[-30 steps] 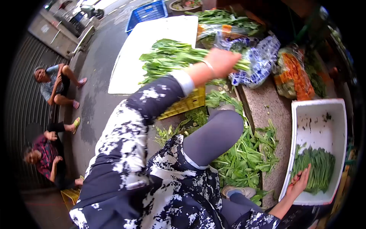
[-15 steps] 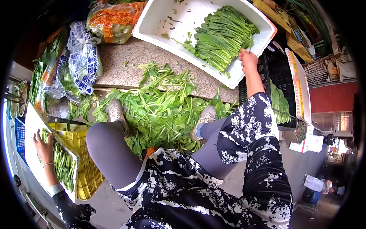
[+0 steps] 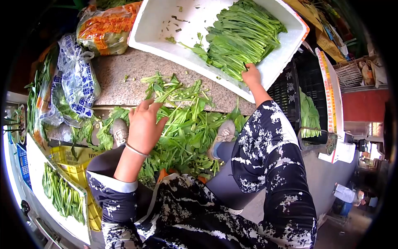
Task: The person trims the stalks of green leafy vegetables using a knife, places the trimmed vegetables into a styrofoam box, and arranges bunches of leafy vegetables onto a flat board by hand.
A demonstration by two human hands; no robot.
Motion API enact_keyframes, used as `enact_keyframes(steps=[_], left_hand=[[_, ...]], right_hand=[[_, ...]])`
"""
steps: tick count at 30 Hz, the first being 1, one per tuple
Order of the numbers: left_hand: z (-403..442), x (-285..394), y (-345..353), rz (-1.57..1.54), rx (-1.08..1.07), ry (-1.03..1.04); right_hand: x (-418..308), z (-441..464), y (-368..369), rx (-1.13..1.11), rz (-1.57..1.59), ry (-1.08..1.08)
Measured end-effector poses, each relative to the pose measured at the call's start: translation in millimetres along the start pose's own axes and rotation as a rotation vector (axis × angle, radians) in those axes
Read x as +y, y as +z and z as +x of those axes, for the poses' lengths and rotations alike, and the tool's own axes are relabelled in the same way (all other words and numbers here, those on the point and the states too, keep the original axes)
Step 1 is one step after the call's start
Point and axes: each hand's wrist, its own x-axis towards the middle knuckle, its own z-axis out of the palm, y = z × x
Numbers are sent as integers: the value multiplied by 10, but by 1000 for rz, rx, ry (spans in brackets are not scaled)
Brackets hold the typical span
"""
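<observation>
Leafy greens (image 3: 244, 35) lie in a neat heap in the white foam box (image 3: 155, 31) at the top. My right hand (image 3: 251, 76) is at the stem ends of this heap, its fingers closed. A small dark thing shows by its fingertips; what it is, I cannot make out. Over the loose leaves (image 3: 186, 128) on the ground between my shoes, my left hand (image 3: 145, 124) hovers with its fingers apart and nothing in it. Another foam box (image 3: 37, 166) at lower left holds more bundled greens (image 3: 62, 193).
Bagged vegetables, one bag orange-printed (image 3: 110, 29) and one blue-printed (image 3: 78, 79), lie at upper left. A yellow crate (image 3: 68, 155) stands beside my left leg. On the right, a black crate (image 3: 290, 85) holds a bunch of greens (image 3: 309, 114). A stone ledge (image 3: 116, 79) runs under the large box.
My left hand has left the lower-left box and moved right, over the loose leaves. My right hand has shifted left and slightly down along the stem ends.
</observation>
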Motion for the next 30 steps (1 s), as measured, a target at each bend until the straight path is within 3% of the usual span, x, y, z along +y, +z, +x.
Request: enact_keyframes(steps=[1, 3, 7, 14, 23, 30], left_hand=[[-18, -14, 60, -9, -11, -15], [18, 150, -32, 100, 89, 368], [68, 146, 7, 9, -44, 244], [15, 175, 65, 91, -1, 312], [-5, 152, 55, 96, -15, 322], [21, 170, 45, 89, -4, 326]], right_hand=[[-13, -23, -44, -16, -14, -3], [-21, -8, -112, -4, -72, -40], [52, 42, -158, -27, 52, -42], [58, 117, -262, -58, 218, -77], [-54, -144, -637, -207, 895, 111], [-166, -291, -1045, -275, 1121, 52]])
